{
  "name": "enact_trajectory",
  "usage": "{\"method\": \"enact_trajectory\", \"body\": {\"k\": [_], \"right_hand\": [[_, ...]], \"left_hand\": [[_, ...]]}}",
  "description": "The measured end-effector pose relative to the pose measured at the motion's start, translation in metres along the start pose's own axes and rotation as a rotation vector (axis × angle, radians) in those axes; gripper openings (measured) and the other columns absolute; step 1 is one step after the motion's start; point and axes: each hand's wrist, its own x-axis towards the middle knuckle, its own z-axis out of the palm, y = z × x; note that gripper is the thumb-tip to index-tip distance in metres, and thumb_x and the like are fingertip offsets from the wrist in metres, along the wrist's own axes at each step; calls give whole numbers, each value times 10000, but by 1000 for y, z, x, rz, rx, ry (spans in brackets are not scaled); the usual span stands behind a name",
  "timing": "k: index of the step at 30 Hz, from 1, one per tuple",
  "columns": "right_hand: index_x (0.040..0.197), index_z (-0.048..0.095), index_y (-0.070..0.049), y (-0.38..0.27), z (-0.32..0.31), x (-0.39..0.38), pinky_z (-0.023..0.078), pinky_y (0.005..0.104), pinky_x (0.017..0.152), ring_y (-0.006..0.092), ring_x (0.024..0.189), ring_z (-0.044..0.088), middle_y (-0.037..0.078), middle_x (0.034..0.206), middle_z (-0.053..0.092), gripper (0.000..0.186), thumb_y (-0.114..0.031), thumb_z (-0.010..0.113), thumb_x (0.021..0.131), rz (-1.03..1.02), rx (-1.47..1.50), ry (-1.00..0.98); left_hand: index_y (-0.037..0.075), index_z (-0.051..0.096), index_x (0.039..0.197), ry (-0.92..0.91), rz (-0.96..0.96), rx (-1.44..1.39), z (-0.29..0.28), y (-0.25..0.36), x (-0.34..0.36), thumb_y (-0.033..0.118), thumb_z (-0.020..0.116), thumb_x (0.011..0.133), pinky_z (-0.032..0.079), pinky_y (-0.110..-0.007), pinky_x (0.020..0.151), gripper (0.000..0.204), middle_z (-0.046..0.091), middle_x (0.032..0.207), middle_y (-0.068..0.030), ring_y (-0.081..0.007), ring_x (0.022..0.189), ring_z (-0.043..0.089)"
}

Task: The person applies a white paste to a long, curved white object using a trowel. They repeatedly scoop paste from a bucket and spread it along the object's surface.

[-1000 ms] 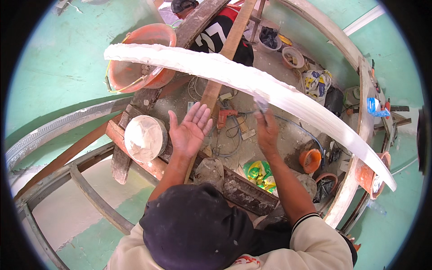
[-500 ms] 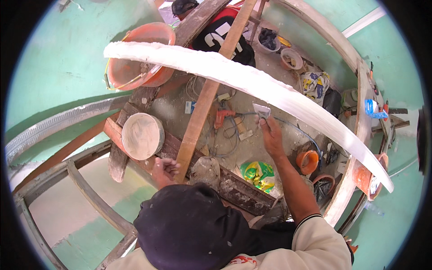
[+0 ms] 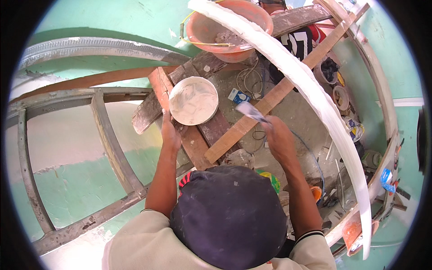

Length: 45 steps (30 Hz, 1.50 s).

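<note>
A round white bucket [image 3: 194,100] of pale, creamy filler rests on wooden planks left of centre. My left hand [image 3: 171,134] is at its lower left side, one finger stretched up along the wall and the others partly hidden against it. In my right hand [image 3: 280,140] is a putty knife [image 3: 250,111], its blade blurred and pointing toward the bucket, apart from it. Above and to the right of my hands arcs a long curved white strip [image 3: 299,83] with a rough, plastered edge.
A large orange bucket [image 3: 229,31] stands on a plank at the back. A wooden beam [image 3: 281,92] crosses diagonally over the cluttered floor. Behind it sits another person [image 3: 299,42] in a dark and red shirt. Curved metal framing [image 3: 112,148] lies left. A blue packet [image 3: 387,180] hangs right.
The view has turned, shifting the scene rightward. My left hand has come up from below to the bucket's side. My right hand has swung the putty knife over toward the bucket.
</note>
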Motion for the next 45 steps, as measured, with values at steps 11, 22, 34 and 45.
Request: {"method": "enact_trajectory", "body": {"k": [11, 22, 34, 45], "right_hand": [[797, 785, -76, -105, 62, 138, 569, 426, 659, 302, 771, 742, 144, 812, 730, 112, -114, 682, 816, -554, -672, -272], [945, 793, -81, -128, 17, 139, 571, 458, 762, 391, 876, 726, 188, 870, 740, 261, -303, 661, 910, -261, -411, -585], [1098, 758, -24, -32, -48, 49, 523, 347, 772, 169, 840, 663, 87, 891, 733, 302, -300, 727, 979, 115, 492, -368], [1108, 746, -63, 91, -123, -116, 454, 263, 716, 72, 807, 566, -37, 852, 632, 224, -252, 708, 995, 414, 825, -261]], "left_hand": [[26, 461, 1504, -363, 10, -58, -1, 20, -19, 231, 664, 1009, 569, -542, 1006, 573, 581, 1433, -134, -276, 1297, 601], [-15, 530, 1436, -466, 202, 177, 37, 59, -49, 93, 851, 845, 567, -340, 963, 681, 671, 1243, -97, -186, 1130, 653], [-12, 466, 1491, -736, 25, 121, 66, 33, -72, 210, 798, 911, 602, -422, 986, 704, 629, 1343, -128, -238, 1215, 655], [-17, 480, 1470, -1042, -352, 396, 153, -36, -110, 230, 681, 989, 635, -491, 929, 577, 622, 1364, -142, -255, 1205, 674]]}}
